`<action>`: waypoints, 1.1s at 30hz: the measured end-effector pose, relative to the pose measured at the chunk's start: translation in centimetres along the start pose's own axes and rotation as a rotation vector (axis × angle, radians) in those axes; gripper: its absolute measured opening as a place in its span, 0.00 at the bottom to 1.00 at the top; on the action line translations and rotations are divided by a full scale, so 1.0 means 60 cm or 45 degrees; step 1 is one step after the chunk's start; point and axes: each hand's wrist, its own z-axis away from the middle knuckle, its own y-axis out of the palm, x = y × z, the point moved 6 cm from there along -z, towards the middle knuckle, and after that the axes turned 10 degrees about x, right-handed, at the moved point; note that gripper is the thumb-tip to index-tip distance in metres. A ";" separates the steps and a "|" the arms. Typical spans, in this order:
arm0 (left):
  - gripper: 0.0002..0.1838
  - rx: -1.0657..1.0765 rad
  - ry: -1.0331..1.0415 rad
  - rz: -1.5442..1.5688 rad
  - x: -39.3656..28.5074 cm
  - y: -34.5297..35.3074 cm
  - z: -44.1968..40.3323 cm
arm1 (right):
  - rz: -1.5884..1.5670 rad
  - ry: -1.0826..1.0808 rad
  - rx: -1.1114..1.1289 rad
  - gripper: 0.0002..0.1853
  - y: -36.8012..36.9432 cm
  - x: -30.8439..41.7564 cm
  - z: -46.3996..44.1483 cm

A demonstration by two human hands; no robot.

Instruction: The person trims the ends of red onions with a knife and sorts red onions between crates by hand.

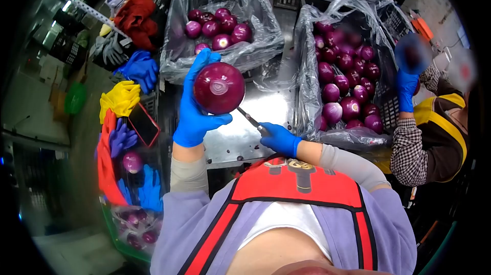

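Note:
A large, glossy peeled red onion (219, 88) sits in my left hand (193, 116), gloved in blue, its pale end facing me. My right hand (281, 139), also in a blue glove, grips a small knife (250, 117) by its handle. The blade points up and left, its tip close to the lower right side of the onion; whether it touches I cannot tell. Beneath both hands is a shiny metal work surface (273, 111) with small dark scraps on it.
Plastic-lined crates of red onions stand ahead, one at left (174, 58) and a fuller one at right (307, 91). Gloves, including a yellow pair (118, 100), a phone (144, 124) and a loose onion (132, 162) lie leftward. A co-worker's blue-gloved hand (406, 91) is at far right.

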 end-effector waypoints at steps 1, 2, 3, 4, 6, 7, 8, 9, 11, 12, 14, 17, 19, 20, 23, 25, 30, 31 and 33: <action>0.63 -0.007 -0.006 -0.045 -0.002 0.000 0.002 | 0.218 -0.011 -0.039 0.27 0.002 -0.015 -0.014; 0.63 -0.009 -0.013 -0.087 -0.002 0.001 0.003 | 0.220 -0.009 -0.035 0.27 0.007 -0.030 -0.026; 0.63 -0.010 -0.014 -0.086 0.000 0.003 0.002 | 0.326 -0.017 -0.070 0.28 0.007 -0.032 -0.033; 0.63 -0.008 0.012 -0.082 0.000 0.005 0.001 | 0.432 -0.024 -0.109 0.29 0.006 -0.032 -0.036; 0.62 -0.005 0.037 -0.080 0.001 0.005 -0.006 | 0.497 -0.149 -0.207 0.32 0.004 -0.015 -0.029; 0.62 -0.001 0.044 -0.128 0.003 0.003 -0.009 | 0.561 -0.274 -0.305 0.34 0.000 0.004 -0.021; 0.62 0.005 0.050 -0.174 0.005 0.002 -0.015 | 0.558 -0.273 -0.309 0.34 -0.005 0.013 -0.010; 0.62 0.015 0.049 -0.171 0.008 -0.001 -0.022 | 0.431 -0.280 -0.150 0.35 -0.003 0.037 0.010; 0.62 -0.017 0.022 -0.104 0.016 -0.017 -0.041 | 0.281 -0.381 0.171 0.32 -0.002 0.102 0.060; 0.60 -0.055 -0.005 -0.132 0.015 -0.034 -0.056 | -0.038 -0.199 0.434 0.28 -0.007 0.139 0.099; 0.48 -0.173 0.002 -0.172 0.028 -0.096 -0.094 | 0.101 -0.536 0.361 0.25 -0.058 0.213 0.167; 0.39 -0.493 -0.297 -0.285 0.077 -0.197 -0.156 | 0.155 -0.671 -0.347 0.25 -0.181 0.227 0.231; 0.42 -0.358 -0.345 -0.477 0.130 -0.260 -0.200 | 0.118 -0.635 -0.689 0.21 -0.262 0.182 0.241; 0.44 -0.354 -0.449 -0.651 0.163 -0.298 -0.215 | 0.032 -0.621 -0.828 0.21 -0.291 0.155 0.243; 0.49 -0.269 -0.726 -1.052 0.258 -0.384 -0.242 | 0.150 -0.544 -1.005 0.20 -0.330 0.076 0.238; 0.50 -0.257 -0.908 -1.382 0.270 -0.393 -0.253 | 0.335 -0.404 -0.961 0.19 -0.323 0.051 0.229; 0.50 -0.184 -1.381 -1.876 0.336 -0.445 -0.269 | 0.683 -0.295 -0.848 0.19 -0.293 0.073 0.219; 0.50 -0.167 -1.359 -1.927 0.345 -0.451 -0.272 | 0.792 -0.219 -0.770 0.20 -0.285 0.070 0.215; 0.51 -0.209 -1.339 -2.037 0.363 -0.467 -0.275 | 0.900 -0.146 -0.632 0.20 -0.274 0.063 0.205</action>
